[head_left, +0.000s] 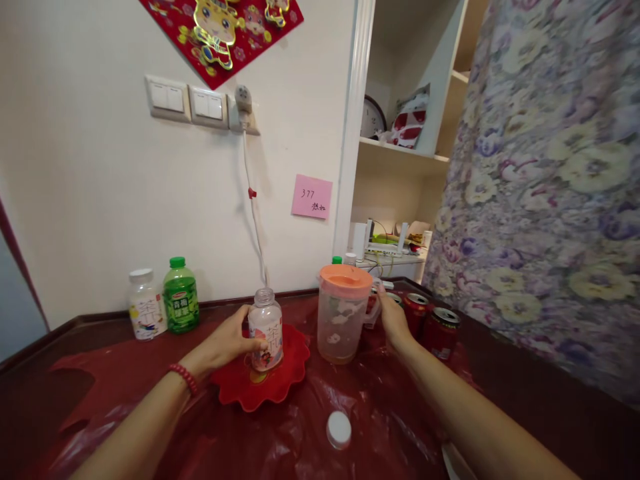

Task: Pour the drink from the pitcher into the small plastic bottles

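Note:
My left hand (231, 341) is wrapped round an uncapped clear bottle (271, 327) with a pink printed label, upright over a red scalloped plate (297, 367). On the right, my right hand (393, 319) is closed on the handle of a translucent pitcher (341, 323) with an orange lid. The pitcher stands upright on the red table covering, a little to the right of the plate. A white cap (339, 429) lies on the covering in front of the pitcher.
At the back left stand a white-capped bottle (146, 307) and a green bottle (181, 300). Red cans (441, 333) stand close beyond my right wrist. A pink note (312, 197) and a plugged-in cable (254, 220) are on the wall; a floral curtain (540, 167) hangs at right.

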The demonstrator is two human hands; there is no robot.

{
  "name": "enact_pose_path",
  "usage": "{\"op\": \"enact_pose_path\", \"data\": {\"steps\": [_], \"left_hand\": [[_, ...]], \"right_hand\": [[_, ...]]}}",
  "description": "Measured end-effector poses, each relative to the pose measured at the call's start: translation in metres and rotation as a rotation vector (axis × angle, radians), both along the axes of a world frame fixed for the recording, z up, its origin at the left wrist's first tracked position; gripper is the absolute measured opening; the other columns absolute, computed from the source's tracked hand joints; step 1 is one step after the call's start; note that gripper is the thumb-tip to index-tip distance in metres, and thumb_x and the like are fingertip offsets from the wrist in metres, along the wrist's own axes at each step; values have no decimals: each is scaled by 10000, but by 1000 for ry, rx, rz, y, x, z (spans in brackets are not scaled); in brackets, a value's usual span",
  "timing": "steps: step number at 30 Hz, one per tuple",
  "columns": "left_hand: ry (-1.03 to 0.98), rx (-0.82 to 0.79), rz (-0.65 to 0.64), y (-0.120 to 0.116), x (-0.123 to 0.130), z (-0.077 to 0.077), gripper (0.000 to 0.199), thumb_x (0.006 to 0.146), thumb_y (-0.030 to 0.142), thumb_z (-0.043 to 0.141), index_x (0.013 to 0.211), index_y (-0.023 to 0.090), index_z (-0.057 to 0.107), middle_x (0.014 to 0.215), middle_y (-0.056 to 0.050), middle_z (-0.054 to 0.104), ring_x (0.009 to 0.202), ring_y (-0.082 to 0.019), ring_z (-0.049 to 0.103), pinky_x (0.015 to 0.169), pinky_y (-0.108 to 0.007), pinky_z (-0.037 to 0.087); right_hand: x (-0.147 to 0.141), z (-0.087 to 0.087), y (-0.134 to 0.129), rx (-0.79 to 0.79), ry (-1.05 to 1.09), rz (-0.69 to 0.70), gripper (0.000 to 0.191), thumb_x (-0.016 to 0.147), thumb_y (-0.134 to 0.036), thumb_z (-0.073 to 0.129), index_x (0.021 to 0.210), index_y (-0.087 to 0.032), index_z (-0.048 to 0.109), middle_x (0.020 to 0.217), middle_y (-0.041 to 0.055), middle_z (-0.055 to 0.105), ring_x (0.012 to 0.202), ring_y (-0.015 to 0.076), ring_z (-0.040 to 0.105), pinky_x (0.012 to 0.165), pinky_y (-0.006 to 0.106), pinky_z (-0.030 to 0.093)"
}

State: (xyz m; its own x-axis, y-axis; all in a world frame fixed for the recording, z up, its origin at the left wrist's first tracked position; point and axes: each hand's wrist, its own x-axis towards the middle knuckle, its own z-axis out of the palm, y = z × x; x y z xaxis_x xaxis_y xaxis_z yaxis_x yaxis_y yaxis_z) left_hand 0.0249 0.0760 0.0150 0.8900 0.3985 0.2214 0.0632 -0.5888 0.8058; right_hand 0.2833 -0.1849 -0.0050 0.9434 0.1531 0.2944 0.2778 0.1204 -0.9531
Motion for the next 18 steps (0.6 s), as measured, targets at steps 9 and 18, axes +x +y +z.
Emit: {"op": "enact_pose_path", "data": {"steps": [9,18], "left_hand": [[16,16,12,1,2,1,726,603,436,815,1203,162,511,1215,-129,662,1174,-350,601,1039,-469,449],[10,10,15,0,3,2,759,573,466,839,1196,158,533,1188,-127,683,1122,-352,630,1002,-462,475]], "right_hand": [[-64,-9,-56,-242,-87,104,360,698,-547,661,820,-223,564,774,-1,600,739,203,549,711,318,418],[-152,24,-60,-1134,-715,690,135,816,-209,660,941,-256,679,1046,10,637,991,206,534,841,363,328]]}}
